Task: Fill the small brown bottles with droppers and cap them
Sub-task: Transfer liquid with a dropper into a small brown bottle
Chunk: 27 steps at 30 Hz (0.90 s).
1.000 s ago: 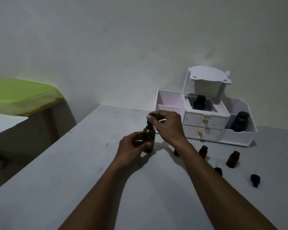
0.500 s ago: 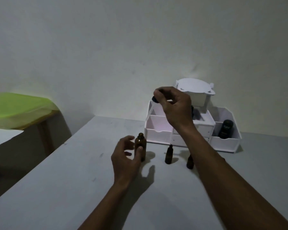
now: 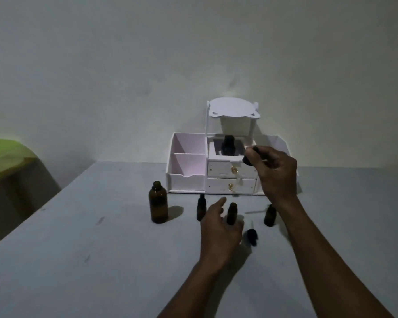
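Probably a plain domestic room. A white drawer organiser (image 3: 186, 183) stands on a grey table (image 3: 101, 249) against a bare wall (image 3: 124, 65).

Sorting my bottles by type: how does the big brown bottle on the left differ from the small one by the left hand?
The big brown bottle is much taller and wider than the small bottle. The big brown bottle stands alone, untouched; the small bottle sits between forefinger and thumb of the left hand, contact unclear. Both are dark brown and upright on the table.
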Each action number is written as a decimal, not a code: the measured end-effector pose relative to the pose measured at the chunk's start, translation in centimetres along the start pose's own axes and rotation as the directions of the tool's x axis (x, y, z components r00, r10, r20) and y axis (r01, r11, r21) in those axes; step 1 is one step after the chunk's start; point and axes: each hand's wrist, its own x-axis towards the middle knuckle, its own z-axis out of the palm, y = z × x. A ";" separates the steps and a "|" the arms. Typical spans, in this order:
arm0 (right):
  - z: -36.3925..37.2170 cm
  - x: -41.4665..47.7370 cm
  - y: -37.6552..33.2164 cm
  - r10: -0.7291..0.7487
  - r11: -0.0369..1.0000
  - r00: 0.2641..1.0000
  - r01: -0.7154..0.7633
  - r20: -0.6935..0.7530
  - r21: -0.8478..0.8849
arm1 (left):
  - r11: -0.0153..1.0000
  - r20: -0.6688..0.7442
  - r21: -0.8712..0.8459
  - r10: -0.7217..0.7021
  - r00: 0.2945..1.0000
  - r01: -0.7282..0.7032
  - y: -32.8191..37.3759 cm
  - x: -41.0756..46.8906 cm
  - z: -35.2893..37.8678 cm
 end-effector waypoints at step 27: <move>0.9 -1.6 3.5 0.098 0.993 0.990 -0.091 0.103 -0.071 | 0.998 -0.017 0.025 -0.050 0.999 0.050 -1.9 2.5 1.4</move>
